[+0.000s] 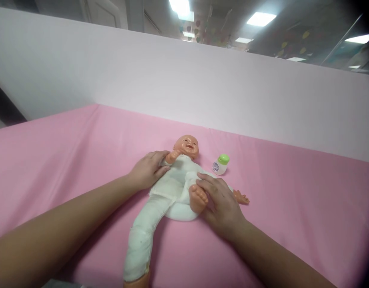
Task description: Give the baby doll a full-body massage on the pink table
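A baby doll [178, 180] in a white cloth suit lies on its back, its head away from me. At its side, my left hand [150, 170] is closed around the bent arm, with the thumb apart from the fingers. The doll's small hand [172, 156] shows just past my fingertips, near its chin. My right hand [222, 204] wraps the doll's other leg, which is folded up over the belly. That leg's bare foot [198, 198] points toward me beside my palm. The doll's straight leg [141, 236] stretches toward the near edge.
A small clear bottle [220, 165] with a green cap stands tilted in view beside the doll's shoulder. Pink sheeting [292, 208] covers the surface beneath. A white panel [172, 80] rises along the back. Ceiling lights show above it.
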A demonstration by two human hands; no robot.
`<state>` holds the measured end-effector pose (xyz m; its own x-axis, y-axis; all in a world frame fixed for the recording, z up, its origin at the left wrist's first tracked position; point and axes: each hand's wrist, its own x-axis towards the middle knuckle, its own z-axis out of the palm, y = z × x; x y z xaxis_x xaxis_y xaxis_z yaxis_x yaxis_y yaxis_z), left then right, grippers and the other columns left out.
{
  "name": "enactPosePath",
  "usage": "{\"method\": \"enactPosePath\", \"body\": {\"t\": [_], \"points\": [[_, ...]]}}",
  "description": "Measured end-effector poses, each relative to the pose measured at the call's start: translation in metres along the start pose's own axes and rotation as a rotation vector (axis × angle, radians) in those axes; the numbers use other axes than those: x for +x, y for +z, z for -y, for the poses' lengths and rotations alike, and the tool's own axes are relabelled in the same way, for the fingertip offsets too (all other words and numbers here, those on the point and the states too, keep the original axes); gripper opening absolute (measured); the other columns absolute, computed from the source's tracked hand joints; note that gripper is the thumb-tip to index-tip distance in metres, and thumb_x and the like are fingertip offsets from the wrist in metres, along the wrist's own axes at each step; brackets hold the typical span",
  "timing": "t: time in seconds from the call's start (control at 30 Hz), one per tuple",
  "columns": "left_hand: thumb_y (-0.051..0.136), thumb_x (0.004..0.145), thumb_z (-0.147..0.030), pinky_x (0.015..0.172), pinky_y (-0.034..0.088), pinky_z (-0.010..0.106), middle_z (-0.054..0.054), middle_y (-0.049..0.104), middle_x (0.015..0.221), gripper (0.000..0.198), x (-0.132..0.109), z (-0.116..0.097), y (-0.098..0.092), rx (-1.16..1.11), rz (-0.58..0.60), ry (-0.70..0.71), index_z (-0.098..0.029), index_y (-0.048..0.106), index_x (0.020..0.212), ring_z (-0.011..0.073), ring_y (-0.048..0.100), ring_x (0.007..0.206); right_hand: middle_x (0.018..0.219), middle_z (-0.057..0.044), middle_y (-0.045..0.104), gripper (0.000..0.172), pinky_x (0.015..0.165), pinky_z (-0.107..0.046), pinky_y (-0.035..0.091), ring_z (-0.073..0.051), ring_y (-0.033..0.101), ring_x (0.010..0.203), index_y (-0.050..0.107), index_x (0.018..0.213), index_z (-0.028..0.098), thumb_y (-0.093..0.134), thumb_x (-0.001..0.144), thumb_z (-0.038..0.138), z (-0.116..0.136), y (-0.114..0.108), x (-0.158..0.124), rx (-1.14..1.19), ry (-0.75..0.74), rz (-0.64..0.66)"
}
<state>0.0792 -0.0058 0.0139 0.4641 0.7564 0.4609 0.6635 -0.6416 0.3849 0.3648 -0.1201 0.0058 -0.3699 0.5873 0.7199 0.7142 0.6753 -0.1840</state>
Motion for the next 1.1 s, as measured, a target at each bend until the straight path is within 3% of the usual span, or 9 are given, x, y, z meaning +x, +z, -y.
{"method": "enactPosePath", "body": {"t": [0.13, 0.27, 0.43, 0.57, 0.7, 0.77, 0.9, 1.0, 1.1], "points": [[0.058, 0.097, -0.05, 0.082, 0.057, 0.039, 0.008, 0.072, 0.118, 0.046, 0.004, 0.013, -0.004, -0.229, -0.084, -0.303, -0.024, 0.053, 0.135, 0.0262, 0.071, 0.095, 0.129, -0.016, 0.07, 0.042, 0.087, -0.049, 0.06, -0.031, 0.069, 0.11, 0.06, 0.128, 0.018, 0.064, 0.086, 0.019, 0.008, -0.01, -0.001, -0.029, -0.051, -0.096], [0.064, 0.092, -0.046, 0.073, 0.061, 0.036, 0.009, 0.071, 0.113, 0.045, 0.012, 0.043, -0.004, -0.575, -0.314, -0.654, -0.023, 0.052, 0.128, 0.0235, 0.073, 0.087, 0.124, -0.017, 0.069, 0.045, 0.085, -0.046, 0.061, -0.03, 0.069, 0.109, 0.057, 0.128, 0.017, 0.063, 0.083, 0.02, 0.026, -0.025, -0.004, 0.062, -0.165, -0.135], [0.072, 0.084, -0.036, 0.065, 0.06, 0.035, 0.012, 0.07, 0.106, 0.046, 0.017, 0.079, -0.012, -0.637, -0.468, -0.877, -0.019, 0.056, 0.123, 0.0239, 0.072, 0.079, 0.113, -0.011, 0.071, 0.033, 0.082, -0.036, 0.062, -0.024, 0.071, 0.099, 0.059, 0.123, 0.019, 0.062, 0.091, 0.028, 0.061, -0.039, -0.01, 0.214, -0.195, 0.065], [0.082, 0.074, -0.029, 0.069, 0.059, 0.036, 0.013, 0.072, 0.103, 0.055, 0.014, 0.089, -0.021, -0.621, -0.505, -0.907, -0.019, 0.058, 0.123, 0.0296, 0.073, 0.088, 0.089, 0.0, 0.071, 0.009, 0.061, -0.027, 0.055, -0.015, 0.065, 0.071, 0.064, 0.105, 0.026, 0.063, 0.098, 0.032, 0.07, -0.021, -0.017, 0.25, -0.406, 0.355], [0.083, 0.074, -0.029, 0.071, 0.059, 0.038, 0.012, 0.073, 0.097, 0.053, 0.013, 0.085, -0.024, -0.698, -0.49, -0.883, -0.017, 0.059, 0.119, 0.0286, 0.073, 0.086, 0.081, 0.001, 0.067, 0.01, 0.056, -0.026, 0.049, -0.014, 0.059, 0.066, 0.066, 0.098, 0.025, 0.062, 0.1, 0.033, 0.067, 0.004, -0.026, 0.207, -0.525, 0.459], [0.083, 0.074, -0.03, 0.071, 0.059, 0.038, 0.012, 0.072, 0.092, 0.045, 0.014, 0.079, -0.023, -0.767, -0.453, -0.849, -0.015, 0.062, 0.111, 0.027, 0.073, 0.082, 0.085, 0.0, 0.068, 0.01, 0.058, -0.027, 0.051, -0.014, 0.06, 0.069, 0.066, 0.103, 0.024, 0.059, 0.1, 0.031, 0.067, 0.007, -0.029, 0.216, -0.473, 0.394], [0.084, 0.069, -0.03, 0.073, 0.061, 0.039, 0.01, 0.071, 0.084, 0.034, 0.017, 0.062, -0.02, -0.906, -0.333, -0.759, -0.015, 0.065, 0.094, 0.0247, 0.073, 0.078, 0.109, -0.006, 0.073, 0.026, 0.076, -0.032, 0.06, -0.019, 0.068, 0.087, 0.063, 0.12, 0.021, 0.059, 0.097, 0.032, 0.066, -0.007, -0.028, 0.29, -0.342, 0.093], [0.082, 0.074, -0.036, 0.078, 0.061, 0.042, 0.009, 0.073, 0.089, 0.034, 0.013, 0.04, -0.013, -0.936, -0.2, -0.638, -0.016, 0.067, 0.097, 0.0273, 0.074, 0.085, 0.134, -0.014, 0.065, 0.04, 0.096, -0.042, 0.058, -0.027, 0.066, 0.115, 0.059, 0.128, 0.019, 0.064, 0.088, 0.019, 0.056, -0.017, -0.023, 0.22, -0.229, -0.033], [0.071, 0.088, -0.047, 0.093, 0.058, 0.044, 0.01, 0.076, 0.109, 0.037, 0.005, 0.013, -0.006, -0.683, -0.178, -0.451, -0.019, 0.069, 0.113, 0.0312, 0.073, 0.105, 0.15, -0.017, 0.054, 0.05, 0.104, -0.053, 0.054, -0.033, 0.059, 0.129, 0.056, 0.133, 0.021, 0.069, 0.085, 0.014, 0.038, -0.019, -0.016, 0.151, -0.118, -0.09]]}}
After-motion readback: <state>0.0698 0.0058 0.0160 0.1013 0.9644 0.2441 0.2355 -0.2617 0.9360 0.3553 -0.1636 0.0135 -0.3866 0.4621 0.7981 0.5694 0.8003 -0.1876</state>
